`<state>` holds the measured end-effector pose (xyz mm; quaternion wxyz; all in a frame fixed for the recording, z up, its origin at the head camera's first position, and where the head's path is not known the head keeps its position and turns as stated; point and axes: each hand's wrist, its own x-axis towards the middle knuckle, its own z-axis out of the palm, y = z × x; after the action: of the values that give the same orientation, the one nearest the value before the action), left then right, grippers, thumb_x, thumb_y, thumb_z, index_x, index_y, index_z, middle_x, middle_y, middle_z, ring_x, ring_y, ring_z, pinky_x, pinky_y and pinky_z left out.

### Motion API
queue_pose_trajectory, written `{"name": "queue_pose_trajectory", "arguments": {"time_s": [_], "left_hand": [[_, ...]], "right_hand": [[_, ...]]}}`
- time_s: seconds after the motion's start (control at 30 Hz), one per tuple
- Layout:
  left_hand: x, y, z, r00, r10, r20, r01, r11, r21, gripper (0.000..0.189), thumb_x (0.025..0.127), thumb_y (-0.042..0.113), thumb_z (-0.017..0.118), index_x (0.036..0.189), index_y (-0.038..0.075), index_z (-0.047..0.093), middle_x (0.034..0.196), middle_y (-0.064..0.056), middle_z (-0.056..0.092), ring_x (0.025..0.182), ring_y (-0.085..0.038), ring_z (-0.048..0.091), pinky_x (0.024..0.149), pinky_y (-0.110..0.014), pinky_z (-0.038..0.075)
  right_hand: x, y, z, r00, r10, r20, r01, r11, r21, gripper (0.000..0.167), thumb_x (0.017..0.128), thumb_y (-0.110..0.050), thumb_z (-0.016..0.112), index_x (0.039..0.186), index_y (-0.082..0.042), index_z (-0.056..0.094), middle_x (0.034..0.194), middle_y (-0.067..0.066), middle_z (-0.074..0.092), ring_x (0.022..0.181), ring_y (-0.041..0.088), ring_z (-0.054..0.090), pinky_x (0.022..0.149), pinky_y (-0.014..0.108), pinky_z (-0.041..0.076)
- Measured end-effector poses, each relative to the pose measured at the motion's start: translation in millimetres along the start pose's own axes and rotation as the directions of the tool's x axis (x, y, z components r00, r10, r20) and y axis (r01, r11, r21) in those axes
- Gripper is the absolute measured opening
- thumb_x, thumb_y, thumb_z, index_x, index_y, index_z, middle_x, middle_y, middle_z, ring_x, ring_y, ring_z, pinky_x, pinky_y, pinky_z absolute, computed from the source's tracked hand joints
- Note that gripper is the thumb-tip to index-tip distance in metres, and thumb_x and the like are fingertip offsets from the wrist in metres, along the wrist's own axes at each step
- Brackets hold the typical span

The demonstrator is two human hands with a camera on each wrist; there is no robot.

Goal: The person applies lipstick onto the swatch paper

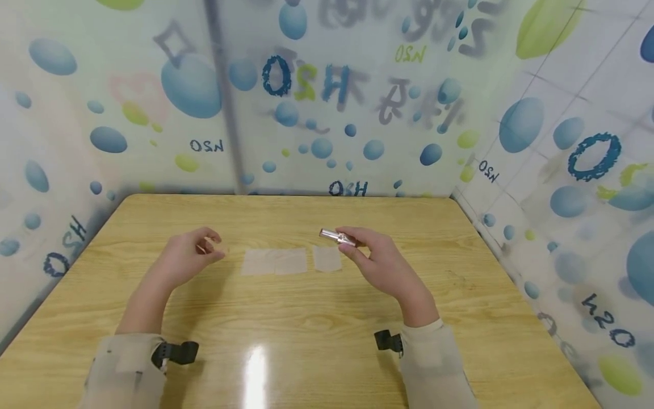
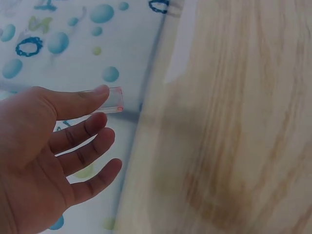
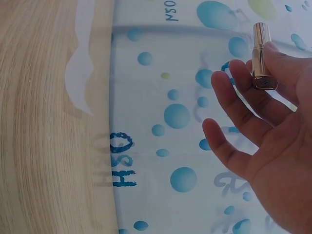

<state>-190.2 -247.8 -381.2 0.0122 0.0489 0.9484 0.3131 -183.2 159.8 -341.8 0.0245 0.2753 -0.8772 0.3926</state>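
My left hand (image 1: 186,258) pinches a small clear cap (image 2: 116,100) between thumb and index finger, its other fingers loosely bent. The see-through cap has a pinkish edge and is barely visible in the head view. To the right, my right hand (image 1: 380,261) holds a shiny metallic lipstick tube (image 1: 331,234) by thumb and fingers, above the table. In the right wrist view the lipstick tube (image 3: 262,53) stands nearly upright, its dark, marked base facing the camera. Between the hands, thin pale paper squares (image 1: 291,261) lie flat in a row.
The wooden table (image 1: 306,318) extends under both arms, with a light reflection near its front. A patterned wall (image 1: 327,130) rises along its back edge, and side walls flank it. Black straps with small cameras (image 1: 176,352) sit on both wrists.
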Motion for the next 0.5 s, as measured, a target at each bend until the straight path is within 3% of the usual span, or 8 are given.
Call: {"name": "queue_pose_trajectory", "arguments": {"time_s": [0.27,0.5], "left_hand": [[3.6,-16.0,4.3,0.999,0.034,0.004,-0.034,0.999,-0.038,0.034,0.101,0.021,0.075,0.127,0.001,0.065,0.097,-0.010,0.067,0.091,-0.024,0.065,0.067,-0.033,0.051],[6.2,-22.7,6.4,0.999,0.018,0.035,-0.016,0.998,-0.069,0.035,0.102,0.022,0.073,0.129,0.001,0.065,0.097,-0.010,0.065,0.083,-0.020,0.060,0.063,-0.032,0.049]], "right_hand": [[-0.1,-1,-1,1.000,-0.001,0.000,0.001,1.000,-0.008,0.038,0.110,-0.025,0.061,0.145,-0.011,0.065,0.117,0.004,0.074,0.110,0.023,0.070,0.093,0.044,0.057],[0.6,-1,-1,1.000,0.002,-0.008,-0.002,1.000,-0.005,0.037,0.110,-0.025,0.060,0.145,-0.012,0.065,0.116,0.004,0.074,0.107,0.022,0.069,0.092,0.043,0.057]]}}
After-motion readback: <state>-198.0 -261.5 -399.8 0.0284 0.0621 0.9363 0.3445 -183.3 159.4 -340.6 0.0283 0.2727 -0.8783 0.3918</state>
